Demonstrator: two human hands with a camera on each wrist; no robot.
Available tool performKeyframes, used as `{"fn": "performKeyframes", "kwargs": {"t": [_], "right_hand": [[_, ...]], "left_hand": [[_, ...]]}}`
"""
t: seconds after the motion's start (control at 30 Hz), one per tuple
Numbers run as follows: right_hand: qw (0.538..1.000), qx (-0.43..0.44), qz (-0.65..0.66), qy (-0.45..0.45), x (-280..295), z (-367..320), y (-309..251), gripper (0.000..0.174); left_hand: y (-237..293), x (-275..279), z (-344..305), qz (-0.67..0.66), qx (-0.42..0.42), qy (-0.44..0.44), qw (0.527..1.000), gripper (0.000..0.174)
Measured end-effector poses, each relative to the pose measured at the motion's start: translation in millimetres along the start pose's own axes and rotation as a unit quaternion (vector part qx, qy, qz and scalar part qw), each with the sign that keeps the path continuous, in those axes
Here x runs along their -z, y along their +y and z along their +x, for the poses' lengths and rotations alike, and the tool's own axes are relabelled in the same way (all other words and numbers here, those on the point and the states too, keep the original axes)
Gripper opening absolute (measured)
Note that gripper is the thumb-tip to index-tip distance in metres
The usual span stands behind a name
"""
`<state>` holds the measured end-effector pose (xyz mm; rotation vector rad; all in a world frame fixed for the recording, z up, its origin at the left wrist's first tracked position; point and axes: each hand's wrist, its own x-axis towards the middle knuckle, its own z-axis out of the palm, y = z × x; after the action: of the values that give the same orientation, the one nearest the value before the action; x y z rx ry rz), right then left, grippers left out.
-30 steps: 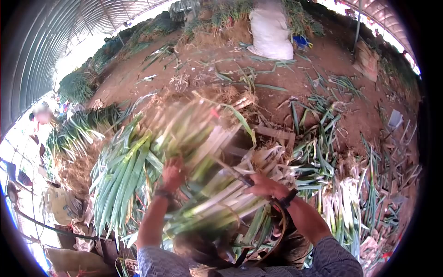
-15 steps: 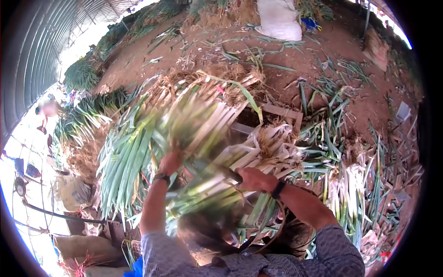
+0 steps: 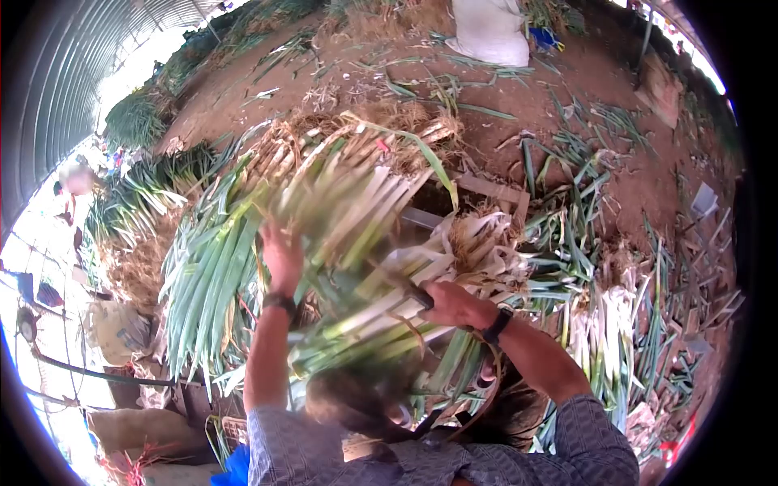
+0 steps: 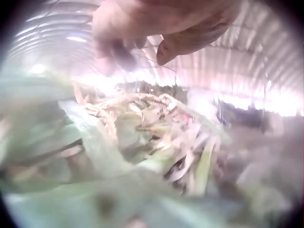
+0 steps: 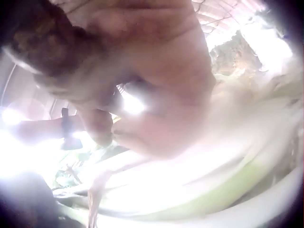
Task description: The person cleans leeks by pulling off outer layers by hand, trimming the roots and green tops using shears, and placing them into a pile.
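Observation:
Long green onions with green leaves (image 3: pixel 207 279) and pale stalks (image 3: pixel 389 202) lie heaped before the person. Over the leaves at the left is the left hand (image 3: pixel 282 257); in the left wrist view that hand (image 4: pixel 166 23) hangs above blurred leaves (image 4: pixel 95 137), thumb apart from bent fingers, nothing visible between them. The right hand (image 3: pixel 455 306) grips the dark handle of a tool (image 3: pixel 409 289) whose far end points up-left over more stalks (image 3: pixel 365 324). In the right wrist view, the right hand (image 5: pixel 166 80) is curled round a dark handle (image 5: pixel 47 42) above white stalks (image 5: pixel 190 190).
Another row of onions (image 3: pixel 604 336) lies at the right, with loose leaves (image 3: pixel 567 235) beside it. A wooden frame piece (image 3: pixel 490 190) shows behind the heap. A white sack (image 3: pixel 490 32) stands at the back; other sacks (image 3: pixel 117 332) are at the left. Brown soil (image 3: pixel 365 81) lies beyond.
The left hand has moved left and slightly away from the body, over the leaves. The right hand still grips the tool and has shifted only a little.

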<state>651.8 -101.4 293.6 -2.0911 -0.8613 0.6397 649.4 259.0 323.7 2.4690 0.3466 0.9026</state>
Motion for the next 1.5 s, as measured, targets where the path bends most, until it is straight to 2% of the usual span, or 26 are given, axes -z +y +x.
{"fn": "performKeyframes", "kwargs": {"t": [0.07, 0.1, 0.13, 0.2, 0.23, 0.27, 0.33, 0.37, 0.43, 0.47, 0.53, 0.6, 0.7, 0.73, 0.87, 0.97, 1.0, 1.1, 1.13, 1.17, 1.23, 1.27, 1.3, 1.37, 1.4, 1.5], "right_hand": [[0.999, 0.030, -0.029, -0.021, -11.8, 5.8, 3.2, 0.038], [0.999, 0.005, -0.022, -0.024, -11.9, 10.2, 0.3, 0.038], [0.999, -0.019, -0.015, -0.030, -11.8, 15.9, -3.6, 0.039], [0.998, -0.037, -0.041, 0.000, -11.2, 25.1, -5.2, 0.040], [0.998, -0.045, -0.036, -0.018, -11.5, 25.2, -4.1, 0.039], [0.997, -0.055, -0.031, -0.032, -11.9, 25.1, -3.2, 0.039], [0.997, -0.041, -0.016, -0.070, -10.3, 21.3, -4.1, 0.039], [0.994, -0.044, -0.059, -0.077, -9.5, 18.7, -7.9, 0.042], [0.997, -0.029, -0.043, -0.058, -11.1, 14.9, 0.1, 0.047], [0.996, -0.033, -0.043, -0.065, -8.6, 16.0, 3.8, 0.045], [0.996, -0.038, -0.037, -0.073, -3.0, 16.1, 8.2, 0.042], [0.997, -0.039, -0.020, -0.070, -1.1, 15.8, 9.6, 0.041], [0.997, -0.029, -0.006, -0.066, -1.9, 16.6, 11.4, 0.049], [0.996, -0.029, -0.013, -0.079, -0.7, 15.6, 11.2, 0.049], [0.993, -0.050, -0.006, -0.105, -3.4, 11.0, 4.5, 0.051], [0.996, -0.043, 0.004, -0.078, -6.1, 12.5, 13.6, 0.054], [0.997, -0.034, 0.006, -0.067, -8.3, 12.7, 17.2, 0.055], [0.997, -0.040, 0.016, -0.070, 3.9, 8.4, 6.2, 0.056], [0.996, -0.022, 0.023, -0.082, 15.5, 1.2, -8.7, 0.055], [0.995, -0.014, 0.048, -0.082, 21.3, -3.1, -17.6, 0.055], [0.992, 0.007, 0.089, -0.086, 27.2, -9.5, -27.6, 0.055], [0.995, 0.032, 0.062, -0.076, 21.1, -4.6, -16.5, 0.053], [0.997, 0.015, 0.011, -0.071, 15.9, -1.9, -15.5, 0.052], [0.994, -0.029, -0.085, -0.064, 3.3, -1.7, -16.6, 0.051], [0.996, 0.001, -0.074, -0.046, 3.5, -7.8, -31.5, 0.048], [0.993, 0.019, -0.107, -0.048, -17.4, -8.4, -18.7, 0.044]], "left_hand": [[-39.0, -10.6, -20.2, 0.045, -0.022, -0.139, 0.989, 0.022], [-57.5, -17.5, -31.0, 0.085, -0.035, -0.219, 0.971, 0.020], [-28.5, -0.1, -35.1, 0.124, 0.015, -0.309, 0.943, 0.022], [-18.5, 6.4, -41.4, 0.140, 0.006, -0.306, 0.942, 0.028], [-16.3, 6.5, -41.7, 0.147, -0.003, -0.303, 0.942, 0.031], [-26.6, 8.7, -39.4, 0.145, -0.020, -0.299, 0.943, 0.048], [-47.0, 9.1, -29.5, 0.294, 0.027, -0.400, 0.868, 0.059], [-77.8, 6.0, -26.7, 0.288, 0.010, -0.469, 0.835, 0.061], [-91.3, 10.2, -21.5, 0.313, -0.072, -0.517, 0.794, 0.059], [-79.5, 13.3, -20.2, 0.347, -0.042, -0.526, 0.776, 0.059], [-58.6, 12.8, -32.3, 0.314, -0.115, -0.382, 0.862, 0.058], [-54.8, -1.3, -44.3, 0.260, -0.065, -0.339, 0.902, 0.057], [-58.6, -25.2, -66.3, 0.229, -0.095, -0.245, 0.937, 0.058], [-50.9, -21.1, -61.5, 0.251, -0.096, -0.252, 0.930, 0.052], [-55.6, -10.0, -58.5, 0.193, -0.018, -0.308, 0.931, 0.056], [-57.0, -8.5, -56.2, 0.129, -0.035, -0.272, 0.953, 0.051], [-78.4, -17.0, -53.5, 0.133, -0.024, -0.305, 0.943, 0.044], [-52.3, 17.2, -22.9, 0.047, 0.013, -0.480, 0.876, 0.036], [-44.1, 31.2, -26.5, -0.013, 0.036, -0.466, 0.884, 0.035], [-44.8, 40.8, -30.3, 0.010, 0.070, -0.476, 0.877, 0.037], [-60.8, 40.4, -37.4, 0.064, 0.036, -0.528, 0.846, 0.043], [-55.4, 41.1, -48.2, 0.084, 0.015, -0.552, 0.829, 0.048], [-87.3, 21.2, -68.6, 0.040, 0.014, -0.525, 0.850, 0.046], [-64.0, 15.4, -73.4, 0.057, 0.025, -0.509, 0.859, 0.043], [-54.2, 14.5, -74.7, 0.064, 0.030, -0.494, 0.866, 0.041], [-49.6, 8.1, -69.0, 0.133, 0.044, -0.451, 0.881, 0.037]]}}
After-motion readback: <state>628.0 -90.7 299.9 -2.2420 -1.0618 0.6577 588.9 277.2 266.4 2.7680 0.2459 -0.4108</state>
